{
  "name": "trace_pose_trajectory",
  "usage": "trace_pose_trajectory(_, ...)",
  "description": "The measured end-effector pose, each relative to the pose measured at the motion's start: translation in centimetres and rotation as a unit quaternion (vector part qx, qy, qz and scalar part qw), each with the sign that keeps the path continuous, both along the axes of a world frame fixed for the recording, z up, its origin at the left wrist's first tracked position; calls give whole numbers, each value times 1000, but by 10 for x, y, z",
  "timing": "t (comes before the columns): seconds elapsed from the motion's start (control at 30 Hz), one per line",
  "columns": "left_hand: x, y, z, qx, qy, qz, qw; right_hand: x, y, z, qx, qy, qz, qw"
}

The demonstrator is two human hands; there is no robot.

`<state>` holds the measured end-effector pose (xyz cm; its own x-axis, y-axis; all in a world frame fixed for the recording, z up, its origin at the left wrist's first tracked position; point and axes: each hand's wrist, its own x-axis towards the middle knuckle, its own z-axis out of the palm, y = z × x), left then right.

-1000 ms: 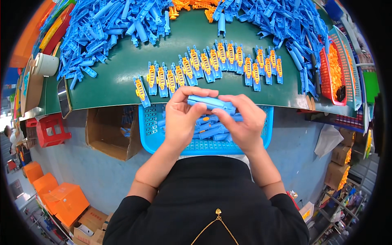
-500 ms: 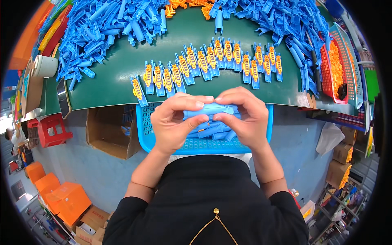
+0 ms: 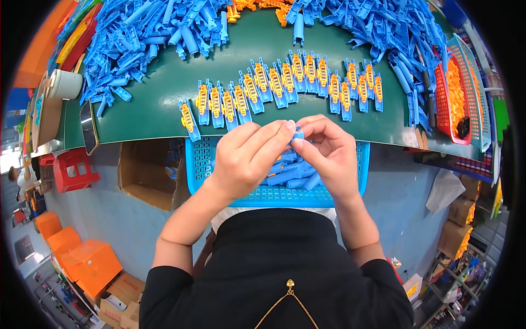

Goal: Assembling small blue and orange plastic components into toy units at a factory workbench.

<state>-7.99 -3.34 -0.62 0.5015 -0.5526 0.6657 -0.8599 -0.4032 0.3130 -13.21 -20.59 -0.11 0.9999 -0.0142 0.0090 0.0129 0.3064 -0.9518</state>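
Between my two hands, over the near edge of the green table, is a blue plastic part [image 3: 297, 135], mostly hidden by the fingers. My left hand [image 3: 246, 156] is closed round it with the back of the hand showing. The thumb and fingers of my right hand [image 3: 331, 153] pinch its right end. Below the hands, a light blue basket [image 3: 274, 196] holds several blue plastic pieces [image 3: 290, 174] with bits of orange among them. Beyond the hands, a zigzag row of blue pieces with orange inserts [image 3: 275, 81] lies on the table [image 3: 159, 112].
Heaps of blue parts [image 3: 131, 49] cover the table's far left and far right, with orange parts [image 3: 233, 12] between. A red basket of orange pieces [image 3: 453, 96] stands at the right. A phone [image 3: 88, 127] lies at the left edge; a cardboard box [image 3: 145, 178] sits below.
My left hand has turned over and moved right, covering most of the blue part. The part was held lengthwise between both hands; now only its end shows at my right fingertips.
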Motion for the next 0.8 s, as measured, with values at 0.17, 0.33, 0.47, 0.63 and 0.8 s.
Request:
trace_pose_trajectory(0.17, -2, -1, -7, -89, 73, -36, 993, 0, -1, 11, -158, -31, -10, 987)
trace_pose_trajectory(0.33, -10, 3, 15, -120, 530, -70, 837, 2, -14, 5, -54, -17, 36, 998)
trace_pose_trajectory(0.47, -19, -3, 1, -214, 566, -86, 791, 1, -4, 4, -60, -37, 21, 997)
trace_pose_trajectory(0.63, -18, 2, -3, -277, 737, -152, 597, 3, -2, 1, -172, -83, -12, 982)
trace_pose_trajectory(0.8, -13, 11, 5, -254, 837, -191, 445, 7, -1, 18, -229, -117, 20, 966)
